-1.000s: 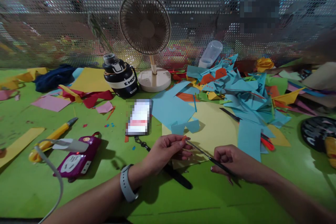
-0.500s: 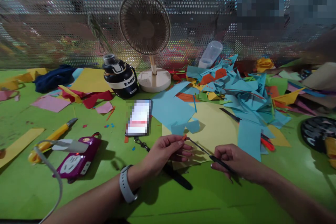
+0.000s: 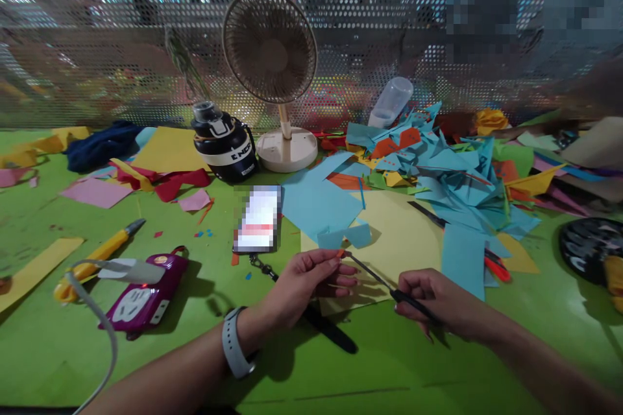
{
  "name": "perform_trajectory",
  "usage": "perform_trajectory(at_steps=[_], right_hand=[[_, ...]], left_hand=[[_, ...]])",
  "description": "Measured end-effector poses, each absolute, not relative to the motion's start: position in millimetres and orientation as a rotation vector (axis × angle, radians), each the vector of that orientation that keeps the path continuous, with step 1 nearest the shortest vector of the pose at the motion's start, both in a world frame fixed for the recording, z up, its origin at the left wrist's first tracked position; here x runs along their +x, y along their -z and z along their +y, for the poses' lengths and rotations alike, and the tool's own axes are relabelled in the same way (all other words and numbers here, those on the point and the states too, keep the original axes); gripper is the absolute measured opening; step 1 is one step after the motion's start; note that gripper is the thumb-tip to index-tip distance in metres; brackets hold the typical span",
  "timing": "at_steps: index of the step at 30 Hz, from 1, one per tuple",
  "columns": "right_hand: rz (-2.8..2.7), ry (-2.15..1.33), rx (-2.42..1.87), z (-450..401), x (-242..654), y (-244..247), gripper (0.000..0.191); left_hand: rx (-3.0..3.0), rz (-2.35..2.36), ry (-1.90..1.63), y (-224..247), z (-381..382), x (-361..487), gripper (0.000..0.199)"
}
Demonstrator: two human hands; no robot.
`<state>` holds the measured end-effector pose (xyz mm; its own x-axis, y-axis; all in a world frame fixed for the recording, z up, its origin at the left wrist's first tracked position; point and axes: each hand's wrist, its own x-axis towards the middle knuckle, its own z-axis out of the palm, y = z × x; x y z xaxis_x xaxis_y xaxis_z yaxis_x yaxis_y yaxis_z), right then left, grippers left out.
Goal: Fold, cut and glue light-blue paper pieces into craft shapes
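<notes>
Between the thumb and finger of my left hand (image 3: pixel 309 279) is a tiny orange piece of paper (image 3: pixel 341 253); the other fingers are spread loosely. My right hand (image 3: pixel 433 298) grips a slim black-handled tool (image 3: pixel 409 301), whose exact kind I cannot make out. Its narrow metal end reaches up and left to the orange piece, meeting it or nearly so. Beneath both hands lies a pale yellow sheet (image 3: pixel 399 220). Just beyond my left fingertips sits a folded light-blue paper piece (image 3: pixel 357 235). A black strap (image 3: pixel 331 331) passes under my left wrist.
A phone (image 3: pixel 257 217), a black bottle (image 3: pixel 226 149) and a fan (image 3: pixel 287 149) stand or lie ahead. Blue paper cutouts (image 3: pixel 452 168) heap at right, near red-handled scissors (image 3: pixel 496 266). At left are a purple power strip (image 3: pixel 146 295) with a cable and a yellow cutter (image 3: pixel 100 256).
Almost nothing differs. My right hand and the tool have shifted very slightly down and right; my left hand keeps its pinch on the orange piece.
</notes>
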<state>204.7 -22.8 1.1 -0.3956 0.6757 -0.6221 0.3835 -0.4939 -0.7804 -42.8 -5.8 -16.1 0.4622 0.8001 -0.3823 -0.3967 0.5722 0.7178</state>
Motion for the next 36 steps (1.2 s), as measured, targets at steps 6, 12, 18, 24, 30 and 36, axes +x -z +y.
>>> perform_trajectory(at_steps=[6, 12, 18, 24, 30, 36], right_hand=[[-1.504, -1.960, -1.582, -25.3, 203.9, 1.3, 0.036], [-1.487, -1.973, -1.601, -24.8, 202.1, -2.1, 0.035], [-1.496, -1.987, -1.590, -24.1, 200.0, -4.4, 0.036], [-1.496, -1.988, -1.585, -24.3, 201.3, -3.2, 0.037], [-1.509, -1.982, -1.587, -24.4, 202.4, -1.1, 0.038], [-1.530, -1.963, -1.571, -24.5, 205.7, 4.6, 0.037]], left_hand=[[0.576, 0.778, -0.789, 15.2, -7.4, -41.6, 0.023], [0.567, 0.795, -0.779, 14.1, -7.5, -40.6, 0.024], [0.574, 0.780, -0.778, 15.1, -7.8, -40.8, 0.022], [0.578, 0.800, -0.779, 14.3, -7.9, -39.8, 0.020], [0.590, 0.795, -0.777, 15.3, -7.6, -40.3, 0.020], [0.599, 0.786, -0.763, 17.7, -7.4, -41.1, 0.021]])
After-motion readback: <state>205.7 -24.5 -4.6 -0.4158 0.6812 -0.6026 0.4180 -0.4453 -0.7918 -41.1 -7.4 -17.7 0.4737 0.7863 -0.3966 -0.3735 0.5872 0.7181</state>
